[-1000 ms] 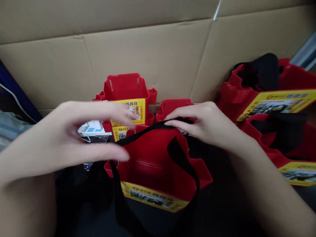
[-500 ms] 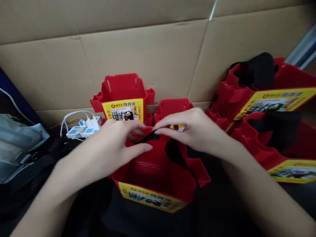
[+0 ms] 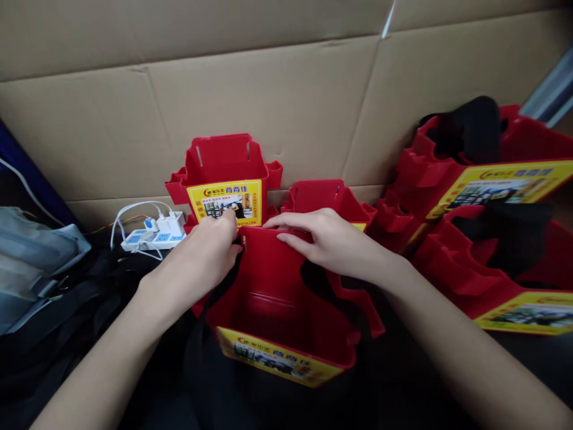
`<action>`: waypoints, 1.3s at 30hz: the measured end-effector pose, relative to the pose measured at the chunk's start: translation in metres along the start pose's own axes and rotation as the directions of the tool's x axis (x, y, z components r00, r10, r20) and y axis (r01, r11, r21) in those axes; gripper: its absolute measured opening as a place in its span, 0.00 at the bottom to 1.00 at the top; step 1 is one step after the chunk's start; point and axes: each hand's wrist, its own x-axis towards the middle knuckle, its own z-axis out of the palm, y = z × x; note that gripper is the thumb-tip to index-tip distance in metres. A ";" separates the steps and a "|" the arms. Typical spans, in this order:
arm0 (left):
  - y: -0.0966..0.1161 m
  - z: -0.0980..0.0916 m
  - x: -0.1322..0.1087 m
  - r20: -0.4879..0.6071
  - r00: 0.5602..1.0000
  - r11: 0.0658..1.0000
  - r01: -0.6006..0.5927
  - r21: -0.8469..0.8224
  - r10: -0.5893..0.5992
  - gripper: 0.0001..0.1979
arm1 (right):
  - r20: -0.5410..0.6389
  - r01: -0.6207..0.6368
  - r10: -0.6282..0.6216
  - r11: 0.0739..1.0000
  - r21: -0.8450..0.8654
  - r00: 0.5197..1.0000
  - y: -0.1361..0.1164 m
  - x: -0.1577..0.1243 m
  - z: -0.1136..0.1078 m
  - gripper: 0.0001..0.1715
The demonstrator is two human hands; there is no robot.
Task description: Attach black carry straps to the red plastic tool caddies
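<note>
A red plastic tool bucket (image 3: 273,269) with a yellow printed label (image 3: 277,358) stands in front of me, its opening facing up toward me. My right hand (image 3: 329,239) is closed over the top edge of its back panel, thumb on the inner face. At the panel's left slot my left hand (image 3: 210,248) is closed, its fingers partly hidden. A black webbing strap (image 3: 227,278) runs down from that hand along the bucket's left side. More black strap (image 3: 317,280) hangs at the right side.
Behind stand another labelled red bucket (image 3: 224,161) and a smaller-looking one (image 3: 316,194). More red buckets with black straps (image 3: 481,128) are at the right. A white power strip (image 3: 154,239) and dark straps (image 3: 80,316) lie left. Cardboard (image 3: 264,113) lines the back.
My left hand has moved left and closed at the left slot. The black strap between my hands has gone from the panel's inner face. My right hand has shifted slightly left onto the panel edge.
</note>
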 end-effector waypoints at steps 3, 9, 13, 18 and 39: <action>0.007 0.000 -0.001 0.021 1.000 0.999 -0.002 0.048 0.001 0.14 | -0.013 0.016 -0.016 1.000 0.012 1.000 0.000 0.000 0.001 0.16; 0.019 -0.002 -0.003 0.048 0.999 0.985 -0.020 0.170 0.012 0.18 | -0.023 0.026 -0.025 1.000 0.013 0.999 0.001 0.000 0.001 0.16; 0.017 -0.005 -0.004 0.076 0.997 0.990 -0.025 0.140 0.014 0.17 | -0.022 0.028 -0.027 1.000 0.005 0.999 0.000 0.000 0.000 0.17; 0.006 -0.001 0.000 0.091 0.995 0.999 -0.037 0.036 0.034 0.14 | -0.022 0.022 -0.022 1.000 -0.004 1.000 -0.001 0.000 0.000 0.17; 0.002 0.000 0.004 0.035 0.989 0.988 -0.148 0.035 0.147 0.11 | 0.348 -0.197 -0.094 0.674 0.712 0.933 0.034 0.019 0.014 0.23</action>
